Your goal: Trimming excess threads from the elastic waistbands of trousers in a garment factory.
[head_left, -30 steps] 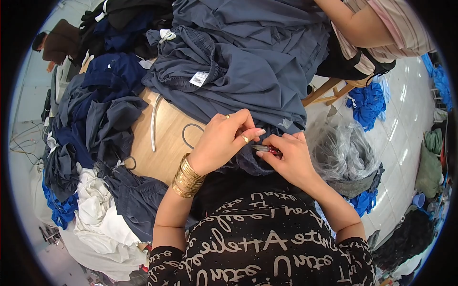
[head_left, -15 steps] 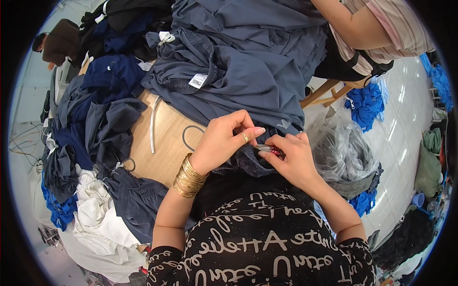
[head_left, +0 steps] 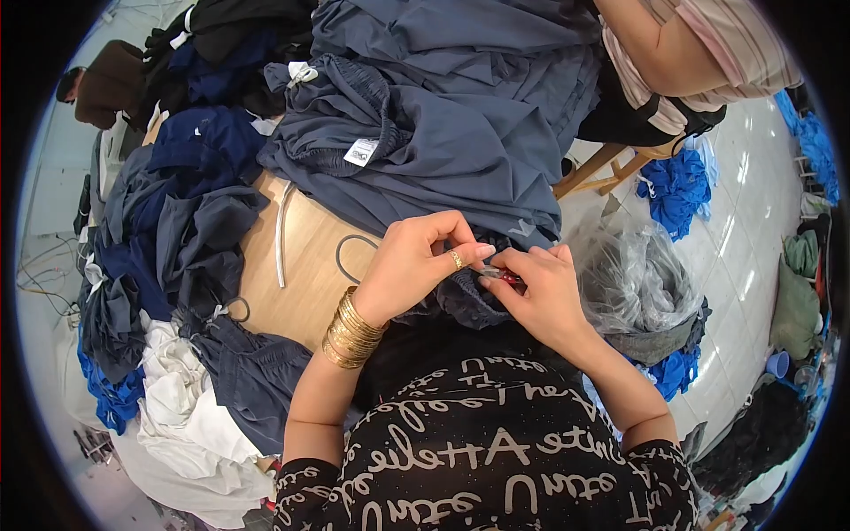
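Over the table's front edge, my left hand (head_left: pixel 416 261) is closed in a pinch, thumb against forefinger. What it pinches is too small to make out. My right hand (head_left: pixel 542 288) grips a small red-handled thread snipper (head_left: pixel 511 280), its metal tip right beside my left fingertips. Just beneath both hands lies the gathered waistband of a dark grey garment (head_left: pixel 469 299), partly hidden by them. A dark grey cord (head_left: pixel 340 255) loops out on the tabletop and passes behind my left hand.
Large grey garments (head_left: pixel 443 133) cover the table's far side. Dark blue and white clothes (head_left: pixel 181 380) are heaped at left. A white strip (head_left: pixel 281 234) lies on the wooden tabletop (head_left: pixel 305 292). At right stands a plastic-lined bin (head_left: pixel 637 283); beyond the table sits another person (head_left: pixel 682 53).
My fingertips and the snipper's tip have come slightly closer together. The surroundings have shifted a little in the view; both hands keep their grips.
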### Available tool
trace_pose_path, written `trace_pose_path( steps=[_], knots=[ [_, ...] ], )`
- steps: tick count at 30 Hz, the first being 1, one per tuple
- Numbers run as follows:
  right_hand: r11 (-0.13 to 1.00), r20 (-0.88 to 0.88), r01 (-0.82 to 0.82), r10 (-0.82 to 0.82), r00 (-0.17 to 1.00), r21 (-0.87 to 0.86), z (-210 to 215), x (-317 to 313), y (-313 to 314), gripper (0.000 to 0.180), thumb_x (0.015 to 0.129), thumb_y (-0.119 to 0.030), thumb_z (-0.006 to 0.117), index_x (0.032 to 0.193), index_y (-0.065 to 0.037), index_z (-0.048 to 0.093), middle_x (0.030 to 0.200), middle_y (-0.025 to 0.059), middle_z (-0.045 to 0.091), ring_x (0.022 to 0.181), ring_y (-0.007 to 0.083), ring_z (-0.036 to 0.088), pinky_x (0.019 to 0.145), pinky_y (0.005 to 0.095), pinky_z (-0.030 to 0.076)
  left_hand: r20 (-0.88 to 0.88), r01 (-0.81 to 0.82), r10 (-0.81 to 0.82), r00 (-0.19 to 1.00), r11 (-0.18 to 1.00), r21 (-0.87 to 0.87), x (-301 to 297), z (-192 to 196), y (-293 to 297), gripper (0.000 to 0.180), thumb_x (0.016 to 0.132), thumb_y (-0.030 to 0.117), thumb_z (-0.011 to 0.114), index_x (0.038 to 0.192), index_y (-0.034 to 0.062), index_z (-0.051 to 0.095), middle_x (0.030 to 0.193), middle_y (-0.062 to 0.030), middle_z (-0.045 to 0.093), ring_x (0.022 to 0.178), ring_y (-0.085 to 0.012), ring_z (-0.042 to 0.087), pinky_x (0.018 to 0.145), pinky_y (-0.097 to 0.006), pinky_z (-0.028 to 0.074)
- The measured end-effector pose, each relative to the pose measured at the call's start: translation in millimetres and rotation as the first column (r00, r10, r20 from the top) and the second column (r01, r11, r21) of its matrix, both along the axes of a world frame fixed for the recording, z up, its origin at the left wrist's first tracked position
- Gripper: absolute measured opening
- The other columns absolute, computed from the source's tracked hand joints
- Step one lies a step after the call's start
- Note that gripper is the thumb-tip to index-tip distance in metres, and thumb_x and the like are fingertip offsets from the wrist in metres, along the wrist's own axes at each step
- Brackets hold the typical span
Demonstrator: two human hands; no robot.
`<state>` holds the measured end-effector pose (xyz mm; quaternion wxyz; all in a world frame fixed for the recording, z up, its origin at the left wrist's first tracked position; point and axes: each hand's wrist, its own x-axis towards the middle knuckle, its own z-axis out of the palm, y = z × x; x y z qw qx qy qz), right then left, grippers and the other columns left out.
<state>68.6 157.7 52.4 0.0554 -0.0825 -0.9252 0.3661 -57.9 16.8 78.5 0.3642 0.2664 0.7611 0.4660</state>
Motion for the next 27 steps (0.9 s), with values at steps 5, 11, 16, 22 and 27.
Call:
trace_pose_path(
  steps=[5,11,16,22,27],
  knots=[
    [0.998,-0.021,0.007,-0.005,1.000,0.062,0.8,2.2,3.1,0.016,0.075,-0.026,0.067,0.077,-0.011,0.060,0.059,-0.0011,0.056,0.058,0.0170,0.049,0.066,0.0327,0.029,0.069,-0.003,0.000,0.998,0.999,0.054,1.9,-2.4,2.1,0.022,0.080,0.021,0.068,0.075,0.0004,0.061,0.067,-0.0011,0.065,0.053,-0.0029,0.044,0.050,-0.020,0.037],
    [0.998,-0.033,0.051,-0.049,0.998,0.042,3.0,6.7,7.5,0.017,0.075,-0.026,0.067,0.078,-0.011,0.060,0.060,-0.0010,0.056,0.058,0.0172,0.050,0.066,0.0325,0.029,0.141,-0.019,0.000,0.990,0.991,0.132,4.8,-11.5,1.3,0.020,0.081,0.017,0.067,0.077,-0.0013,0.061,0.070,-0.0022,0.065,0.061,-0.0031,0.052,0.056,-0.020,0.041],
    [0.996,-0.002,0.091,-0.091,0.996,0.001,0.6,11.9,11.1,0.019,0.076,-0.027,0.067,0.081,-0.010,0.060,0.062,0.0013,0.057,0.058,0.0191,0.051,0.065,0.0336,0.032,0.194,-0.009,-0.026,0.981,0.984,0.177,3.8,-9.9,3.2,0.016,0.083,0.011,0.065,0.078,-0.0032,0.059,0.076,-0.0042,0.066,0.070,-0.0052,0.058,0.063,-0.020,0.046],
    [0.870,0.252,0.248,-0.149,0.956,-0.425,2.2,14.5,5.8,0.027,0.081,-0.026,0.066,0.091,-0.003,0.055,0.064,0.0098,0.056,0.055,0.0222,0.052,0.059,0.0311,0.042,0.329,-0.039,-0.044,0.943,0.970,0.242,-0.1,-10.0,4.7,0.013,0.086,0.007,0.060,0.081,-0.0039,0.057,0.081,-0.0070,0.065,0.083,-0.0110,0.063,0.074,-0.023,0.049],
    [0.700,0.328,0.318,-0.126,0.936,-0.640,-6.4,20.6,-5.2,0.028,0.084,-0.025,0.064,0.088,-0.001,0.050,0.065,0.0024,0.045,0.061,0.0097,0.041,0.056,0.0263,0.037,0.335,-0.094,0.008,0.942,0.966,0.242,2.8,-11.6,7.9,0.018,0.088,0.011,0.058,0.074,0.0019,0.052,0.084,-0.0090,0.067,0.068,-0.0025,0.057,0.046,-0.013,0.037]
  ],
)
